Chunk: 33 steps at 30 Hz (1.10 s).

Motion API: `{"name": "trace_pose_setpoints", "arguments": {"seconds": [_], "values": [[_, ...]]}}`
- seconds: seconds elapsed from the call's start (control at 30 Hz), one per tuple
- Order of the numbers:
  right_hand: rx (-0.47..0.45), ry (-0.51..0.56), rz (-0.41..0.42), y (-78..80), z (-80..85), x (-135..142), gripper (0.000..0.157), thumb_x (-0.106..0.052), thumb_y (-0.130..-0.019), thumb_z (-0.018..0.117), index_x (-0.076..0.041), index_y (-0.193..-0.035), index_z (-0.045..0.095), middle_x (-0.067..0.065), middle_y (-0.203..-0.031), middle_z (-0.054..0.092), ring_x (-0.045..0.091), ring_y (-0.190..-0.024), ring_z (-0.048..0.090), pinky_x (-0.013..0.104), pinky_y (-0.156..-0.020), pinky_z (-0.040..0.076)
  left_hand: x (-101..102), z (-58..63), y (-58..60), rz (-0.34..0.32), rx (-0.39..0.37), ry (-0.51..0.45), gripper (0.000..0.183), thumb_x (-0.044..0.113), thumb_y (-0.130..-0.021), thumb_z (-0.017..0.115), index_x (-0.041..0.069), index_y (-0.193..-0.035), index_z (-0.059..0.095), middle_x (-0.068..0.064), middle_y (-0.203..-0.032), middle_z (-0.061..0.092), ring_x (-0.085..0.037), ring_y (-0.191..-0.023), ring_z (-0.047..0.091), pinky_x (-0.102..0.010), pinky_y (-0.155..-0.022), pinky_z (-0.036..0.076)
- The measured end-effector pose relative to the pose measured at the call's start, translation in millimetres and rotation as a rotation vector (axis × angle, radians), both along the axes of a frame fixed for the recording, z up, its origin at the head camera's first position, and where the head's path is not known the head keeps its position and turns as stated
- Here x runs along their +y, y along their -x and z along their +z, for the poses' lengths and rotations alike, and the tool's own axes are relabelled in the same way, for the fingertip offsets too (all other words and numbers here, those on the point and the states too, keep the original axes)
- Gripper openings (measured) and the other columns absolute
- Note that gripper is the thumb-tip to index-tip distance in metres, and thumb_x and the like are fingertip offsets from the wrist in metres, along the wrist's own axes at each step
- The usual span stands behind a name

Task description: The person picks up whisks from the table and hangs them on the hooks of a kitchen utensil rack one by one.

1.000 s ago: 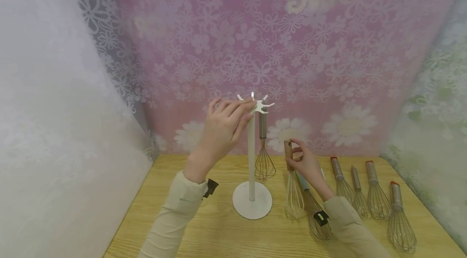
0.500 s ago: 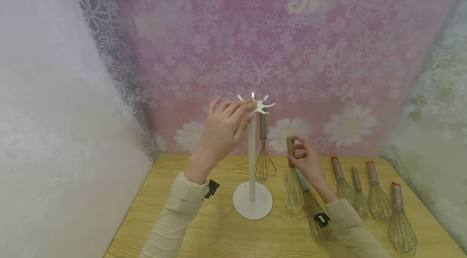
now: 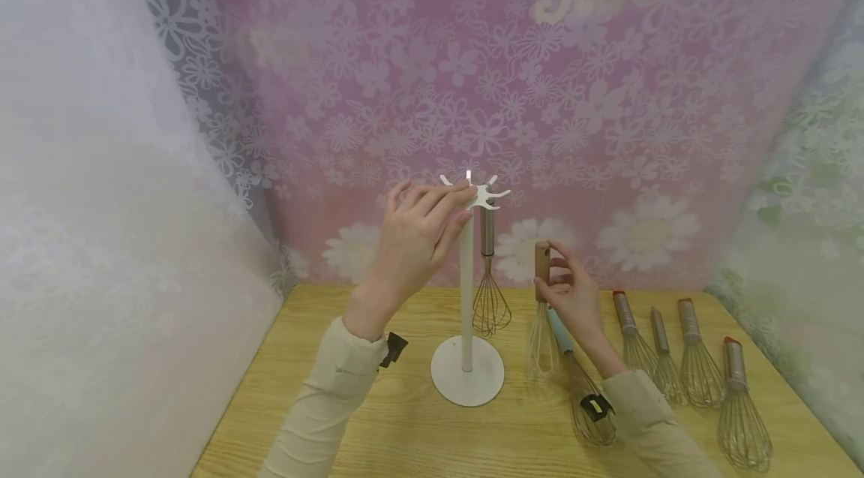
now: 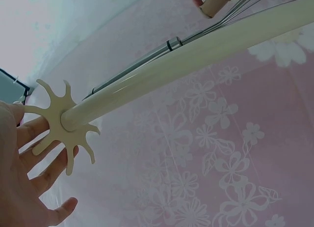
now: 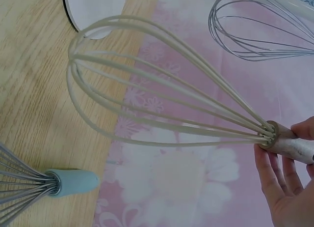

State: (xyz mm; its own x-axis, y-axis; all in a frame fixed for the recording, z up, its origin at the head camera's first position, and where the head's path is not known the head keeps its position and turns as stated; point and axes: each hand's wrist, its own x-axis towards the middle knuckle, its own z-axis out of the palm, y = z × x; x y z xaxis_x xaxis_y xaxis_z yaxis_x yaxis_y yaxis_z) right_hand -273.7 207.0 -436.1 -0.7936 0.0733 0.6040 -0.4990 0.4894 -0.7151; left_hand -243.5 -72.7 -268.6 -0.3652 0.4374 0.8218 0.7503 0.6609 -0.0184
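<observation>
In the head view my right hand (image 3: 575, 298) pinches the wooden handle of a whisk (image 3: 542, 275) between thumb and fingers, holding it upright with its wires down. The right wrist view shows its pale loop wires (image 5: 162, 89) over the table edge. My left hand (image 3: 413, 242) lies with extended fingers on the top of a white hook stand (image 3: 466, 298). From below, in the left wrist view, the fingers (image 4: 51, 173) spread behind the ring of hooks (image 4: 61, 131). A metal whisk (image 3: 487, 238) hangs from a hook on the stand's right side.
A blue-handled whisk (image 3: 560, 332) lies under my right forearm, partly hidden by it. Several metal whisks (image 3: 695, 350) lie farther right on the wooden table (image 3: 378, 433). The stand's round base (image 3: 467, 388) sits mid-table, before a flowered pink cloth (image 3: 432, 88).
My right hand has lifted the wooden-handled whisk a little higher and slightly to the right. My left hand stays on top of the stand.
</observation>
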Motion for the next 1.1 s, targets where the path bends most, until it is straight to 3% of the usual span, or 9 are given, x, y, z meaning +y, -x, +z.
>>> {"name": "trace_pose_setpoints", "arguments": {"seconds": [0.17,0.47,0.63,0.87,1.1], "values": [[0.023,0.012,0.004,-1.8,1.7,-1.3,0.066,0.0,-0.089,0.075,-0.013,-0.149,0.05,0.021,-0.117,0.064,0.023,-0.08,0.066,0.011,-0.065,0.052,0.1,-0.8,0.4,0.0,0.003,-0.003,0.031,0.03,-0.106,0.054,0.018,-0.132,0.066,0.001,-0.133,0.067,-0.021,-0.113,0.059,-0.052,-0.115,0.03],[0.044,-0.013,-0.001,-3.4,0.3,-1.1,0.069,0.0,-0.087,0.077,-0.018,-0.149,0.051,0.019,-0.118,0.065,0.002,-0.08,0.062,0.01,-0.066,0.052,0.4,-1.4,1.3,0.004,0.007,-0.006,0.031,0.031,-0.107,0.053,0.018,-0.132,0.066,0.001,-0.134,0.067,-0.021,-0.114,0.059,-0.053,-0.115,0.029],[0.048,-0.014,0.0,-4.4,0.8,-1.5,0.07,0.001,-0.087,0.077,-0.018,-0.149,0.051,0.02,-0.118,0.064,0.002,-0.08,0.062,0.009,-0.066,0.052,0.3,-1.6,0.9,0.0,0.005,-0.007,0.031,0.03,-0.107,0.053,0.017,-0.131,0.066,0.0,-0.133,0.067,-0.021,-0.114,0.059,-0.053,-0.115,0.029],[0.067,0.015,0.027,-6.4,6.0,-2.7,0.067,0.002,-0.088,0.075,-0.013,-0.149,0.051,0.02,-0.117,0.064,0.013,-0.079,0.064,0.009,-0.066,0.052,0.4,-2.0,0.9,0.0,0.002,-0.011,0.031,0.03,-0.107,0.052,0.017,-0.131,0.067,0.0,-0.133,0.067,-0.022,-0.115,0.059,-0.053,-0.115,0.028],[0.066,0.017,0.024,-9.5,14.7,-5.0,0.069,0.007,-0.087,0.075,-0.009,-0.149,0.05,0.021,-0.118,0.063,0.005,-0.079,0.061,0.008,-0.066,0.051,0.5,-2.2,0.9,0.0,0.001,-0.011,0.031,0.03,-0.107,0.052,0.018,-0.131,0.067,0.001,-0.134,0.066,-0.021,-0.115,0.059,-0.053,-0.116,0.028]]}}
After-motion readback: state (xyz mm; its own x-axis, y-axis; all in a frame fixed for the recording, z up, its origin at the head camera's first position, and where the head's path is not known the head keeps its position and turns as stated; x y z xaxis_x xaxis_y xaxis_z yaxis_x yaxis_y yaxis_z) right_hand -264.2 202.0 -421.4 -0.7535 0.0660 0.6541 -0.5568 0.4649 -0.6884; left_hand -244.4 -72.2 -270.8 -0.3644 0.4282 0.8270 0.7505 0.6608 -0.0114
